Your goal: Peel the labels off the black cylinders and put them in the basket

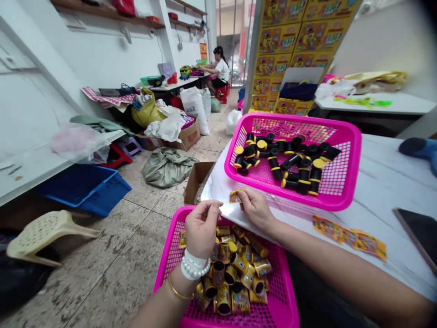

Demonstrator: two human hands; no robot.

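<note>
My right hand [256, 210] pinches a small yellow printed label [235, 196] over the corner of the white marbled table. Just left of it, my left hand [202, 230] is closed, thumb against forefinger; whether anything is between them is hidden. Below both hands is a pink basket [290, 300] with many small tubes wrapped in yellow printed labels [224, 298]. On the table, a second pink basket [348, 182] holds black tubes [275, 166], several with yellow rims or caps. A fanned row of flat yellow labels [351, 237] lies beside my right forearm.
A dark phone-like slab [418, 232] and a blue object [421, 150] lie on the table's right side. Leftward stand a cream stool [48, 232] and a blue crate [92, 191]. Yellow printed boxes [276, 41] are stacked behind. Another person [220, 70] sits at the far table.
</note>
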